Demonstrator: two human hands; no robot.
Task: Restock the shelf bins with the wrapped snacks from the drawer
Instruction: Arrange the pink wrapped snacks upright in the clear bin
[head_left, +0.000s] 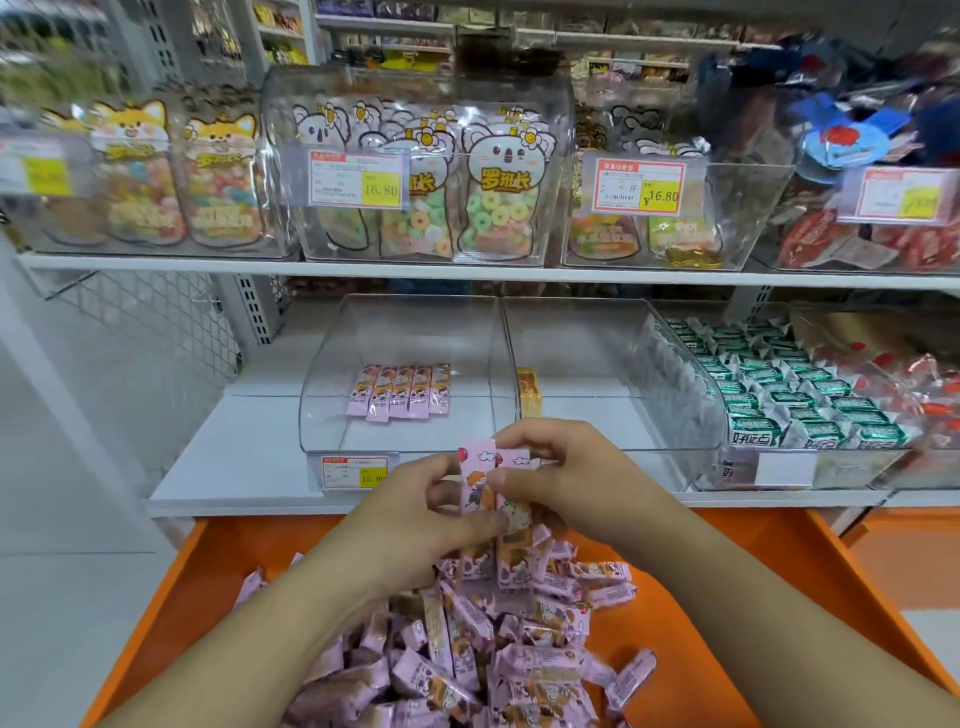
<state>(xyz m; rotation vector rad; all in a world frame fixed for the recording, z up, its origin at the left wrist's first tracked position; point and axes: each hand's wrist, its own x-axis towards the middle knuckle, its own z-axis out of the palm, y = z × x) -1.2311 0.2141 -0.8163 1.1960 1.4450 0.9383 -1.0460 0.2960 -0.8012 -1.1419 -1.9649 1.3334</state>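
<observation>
A heap of pink wrapped snacks (467, 654) lies in the open orange drawer (197, 587) below the shelf. My left hand (415, 514) and my right hand (566, 473) together grip a small upright bundle of the pink snacks (483, 488) above the heap, just in front of the shelf edge. Beyond it stands a clear bin (332, 415) on the lower shelf, holding one short row of pink snacks (400, 389) laid side by side at its back.
Right of that bin is another clear bin (597, 431) with one yellow packet (529, 389) at its left wall, then bins of green-wrapped snacks (779, 389) and red ones. The upper shelf (156, 261) carries bins of gummy bags with price tags. Grey floor lies at the left.
</observation>
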